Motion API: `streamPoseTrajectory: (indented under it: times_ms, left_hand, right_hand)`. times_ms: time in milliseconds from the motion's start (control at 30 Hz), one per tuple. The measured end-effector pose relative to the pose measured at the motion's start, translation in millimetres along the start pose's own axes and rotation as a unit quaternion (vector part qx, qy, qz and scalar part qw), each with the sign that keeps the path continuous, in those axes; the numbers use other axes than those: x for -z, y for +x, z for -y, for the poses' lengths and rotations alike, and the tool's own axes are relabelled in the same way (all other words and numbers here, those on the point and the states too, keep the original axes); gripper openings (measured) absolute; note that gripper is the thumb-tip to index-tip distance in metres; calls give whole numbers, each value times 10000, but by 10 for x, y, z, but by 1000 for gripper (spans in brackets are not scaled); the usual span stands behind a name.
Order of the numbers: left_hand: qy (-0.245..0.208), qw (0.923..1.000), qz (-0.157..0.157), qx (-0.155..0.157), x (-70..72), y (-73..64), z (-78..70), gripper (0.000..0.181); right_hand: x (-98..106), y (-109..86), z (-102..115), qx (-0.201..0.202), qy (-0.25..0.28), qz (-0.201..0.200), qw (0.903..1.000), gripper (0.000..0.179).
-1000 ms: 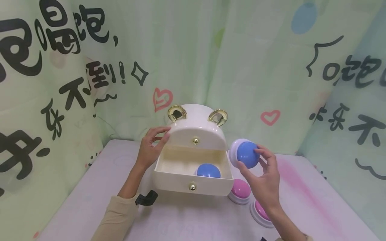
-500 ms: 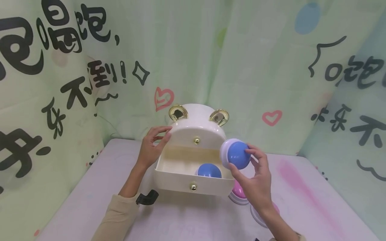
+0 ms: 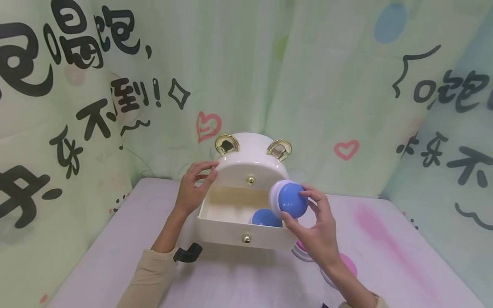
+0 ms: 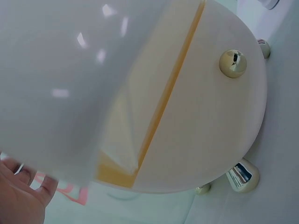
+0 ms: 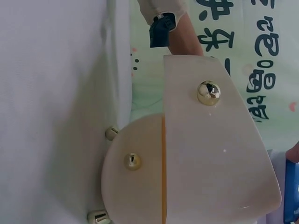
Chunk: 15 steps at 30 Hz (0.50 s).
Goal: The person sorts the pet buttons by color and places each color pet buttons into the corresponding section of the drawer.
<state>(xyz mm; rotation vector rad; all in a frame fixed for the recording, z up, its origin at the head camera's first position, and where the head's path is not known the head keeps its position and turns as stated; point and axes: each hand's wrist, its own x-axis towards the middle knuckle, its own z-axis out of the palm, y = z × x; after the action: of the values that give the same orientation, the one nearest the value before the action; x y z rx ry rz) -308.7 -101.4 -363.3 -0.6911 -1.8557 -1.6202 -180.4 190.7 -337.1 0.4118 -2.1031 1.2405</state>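
Note:
A white storage box with gold ears stands mid-table in the head view, its lower drawer pulled out. Inside the drawer, on the right, lies a blue dome-topped push button. My right hand pinches a second blue push button by its dome and white base, tilted on its side over the drawer's right wall. In the right wrist view a blue edge of it shows beside a fingertip. My left hand rests its fingertips on the box's upper left side; the left wrist view shows these fingers at the box wall.
Two pink push buttons, one nearer the drawer and one farther right, stand on the table, partly hidden by my right hand and forearm. A printed curtain closes off the back and sides. A small gold knob sticks out from the drawer front.
My right hand has carried the blue push button leftward, from beside the box to over the drawer's right side. My left hand, the box and the button in the drawer stay put.

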Motion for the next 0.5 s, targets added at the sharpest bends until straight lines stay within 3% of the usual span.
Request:
streamPoseTrajectory:
  times_ms: [500]
  left_hand:
    - [-73, 10000, -5, 5, 5, -3, -1, 27]
  right_hand:
    - [-97, -1, -44, 102, 107, 371, 9992, 60]
